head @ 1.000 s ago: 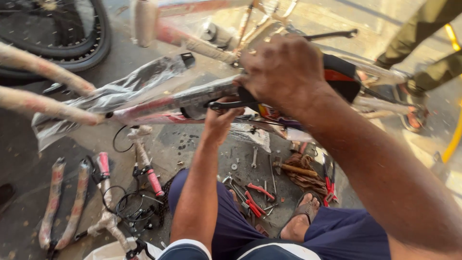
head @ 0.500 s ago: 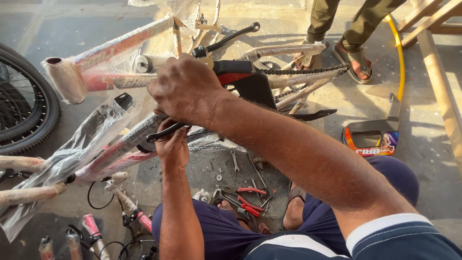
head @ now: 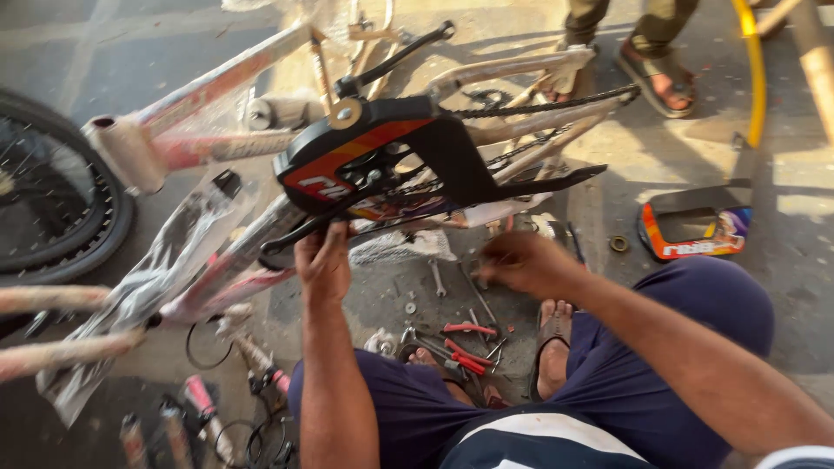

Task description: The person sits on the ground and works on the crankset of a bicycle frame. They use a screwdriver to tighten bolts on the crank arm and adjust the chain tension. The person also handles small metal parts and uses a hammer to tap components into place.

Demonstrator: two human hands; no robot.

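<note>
A bicycle frame point(head: 208, 91), upside down and partly wrapped in clear plastic, lies across the ground in front of me. Its black and orange chain guard point(head: 373, 143) covers the crank area, with the chain point(head: 539, 102) running back to the right. My left hand point(head: 323, 260) grips the black crank arm point(head: 291, 236) just below the guard. My right hand point(head: 526, 263) hovers lower, over scattered tools, fingers curled and blurred; whether it holds anything cannot be made out.
Red-handled pliers point(head: 465, 343) and spanners point(head: 437, 278) lie by my sandalled feet. A second chain guard point(head: 695, 230) rests on the ground at right. A wheel point(head: 52, 208) lies at left. Another person's feet point(head: 651, 74) stand beyond the frame. Pink-gripped handlebars point(head: 200, 399) lie lower left.
My right hand has come off the crank area and dropped toward the tools on the ground, uncovering the chain guard. My left hand stays at the crank arm.
</note>
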